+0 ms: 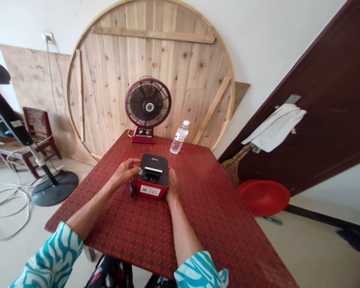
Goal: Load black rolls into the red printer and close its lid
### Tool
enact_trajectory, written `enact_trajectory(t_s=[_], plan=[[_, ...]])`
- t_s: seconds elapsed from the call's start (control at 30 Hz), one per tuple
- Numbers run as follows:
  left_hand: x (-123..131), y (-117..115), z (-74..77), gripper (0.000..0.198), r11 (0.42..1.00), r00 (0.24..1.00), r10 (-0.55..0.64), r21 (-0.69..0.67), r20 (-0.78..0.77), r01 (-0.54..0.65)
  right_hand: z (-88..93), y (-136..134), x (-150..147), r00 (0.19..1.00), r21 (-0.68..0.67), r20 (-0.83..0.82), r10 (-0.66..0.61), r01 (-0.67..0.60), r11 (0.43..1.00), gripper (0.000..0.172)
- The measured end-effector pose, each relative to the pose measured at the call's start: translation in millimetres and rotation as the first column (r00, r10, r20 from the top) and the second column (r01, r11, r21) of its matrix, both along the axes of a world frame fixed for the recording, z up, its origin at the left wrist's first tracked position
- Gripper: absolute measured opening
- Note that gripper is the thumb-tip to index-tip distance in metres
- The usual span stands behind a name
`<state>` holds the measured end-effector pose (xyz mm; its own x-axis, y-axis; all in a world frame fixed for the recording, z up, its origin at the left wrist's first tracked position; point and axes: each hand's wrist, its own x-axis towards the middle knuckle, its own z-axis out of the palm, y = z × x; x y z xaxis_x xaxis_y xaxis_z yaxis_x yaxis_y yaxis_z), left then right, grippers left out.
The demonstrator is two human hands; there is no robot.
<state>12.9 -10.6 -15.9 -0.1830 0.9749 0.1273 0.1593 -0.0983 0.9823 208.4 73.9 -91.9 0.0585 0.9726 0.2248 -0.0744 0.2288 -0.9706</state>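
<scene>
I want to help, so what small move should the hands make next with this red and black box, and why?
Probably the left hand should gently pull the dark strip away from the red and black box. The strip hangs beside the box near those fingers, and the right hand is already holding the other side steady.

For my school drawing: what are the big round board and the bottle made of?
The big round board looks like bare, unpainted wood, probably pine: knots and grain show. The bottle looks like clear, glossy plastic, probably; you can see through it.
</scene>
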Motion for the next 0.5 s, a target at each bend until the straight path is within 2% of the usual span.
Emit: enact_trajectory(t_s=[0.1, 0.23, 0.37, 0.5], plan=[[-6.7, -2.3, 11.4, 0.06, 0.984, 0.993, -0.102, -0.142, 0.052, 0.108, -4.0, 2.6, -1.2, 0.999, -0.005, -0.036, 0.013, -0.013, 1.0, 0.052], [-16.3, -4.0, 20.0, 0.077, 0.948, 0.971, -0.22, -0.214, 0.097, 0.237, -8.3, 5.8, -2.6, 0.999, 0.012, -0.046, 0.011, -0.01, 1.0, 0.05], [-20.7, -1.8, 27.5, 0.078, 0.923, 0.963, -0.256, -0.273, 0.088, 0.27, -11.2, 8.3, -3.2, 0.999, 0.028, -0.043, 0.022, -0.021, 0.999, 0.048], [-19.6, 1.1, 31.2, 0.072, 0.903, 0.958, -0.27, -0.318, 0.1, 0.288, -13.0, 9.6, -4.0, 0.998, 0.032, -0.059, 0.029, -0.027, 0.999, 0.049]])
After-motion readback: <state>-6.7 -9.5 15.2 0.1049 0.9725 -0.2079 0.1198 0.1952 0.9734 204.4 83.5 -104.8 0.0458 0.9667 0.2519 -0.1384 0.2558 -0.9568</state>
